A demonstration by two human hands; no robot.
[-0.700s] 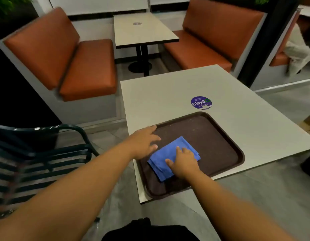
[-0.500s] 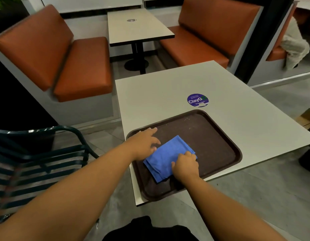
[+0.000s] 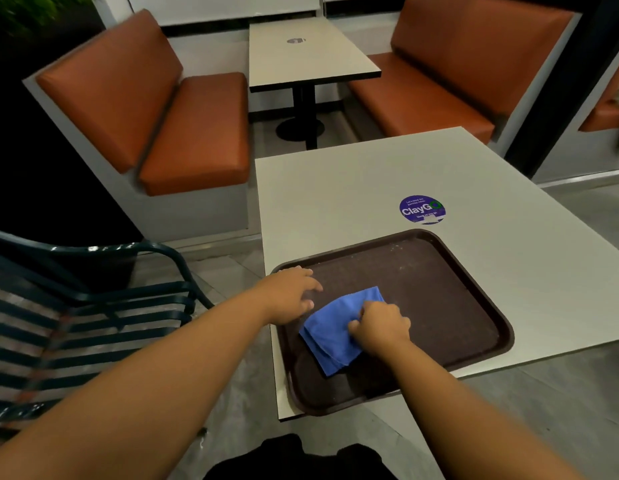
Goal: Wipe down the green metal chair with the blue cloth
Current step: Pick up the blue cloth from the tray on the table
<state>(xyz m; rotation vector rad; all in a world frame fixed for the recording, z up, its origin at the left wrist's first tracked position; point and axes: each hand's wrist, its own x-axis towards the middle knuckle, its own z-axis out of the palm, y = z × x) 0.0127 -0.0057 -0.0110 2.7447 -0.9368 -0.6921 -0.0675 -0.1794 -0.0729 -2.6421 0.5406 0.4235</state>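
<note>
Since the earlier frames the fingers of the right hand (image 3: 379, 329) have been curled from a flat press into a pinch, and the blue cloth (image 3: 336, 329) has been bunched under them. This is judged to be the pickup step; no wiping of the chair has yet been done. The cloth is gripped by the right hand along its right side and lies on the brown tray (image 3: 474, 306), toward the tray's near-left part, at the near-left corner of the table (image 3: 336, 188). It is folded, and its long axis runs diagonally from the tray's near-left toward the far right, with one corner pointing at the near edge. The left hand (image 3: 289, 296) is spread open, fingers resting by the tray's far-left corner, just beside the cloth. The green metal chair (image 3: 93, 306) stands left of the table, well apart from the cloth. Farther off, orange booth seats (image 3: 183, 109) are seen.
</note>
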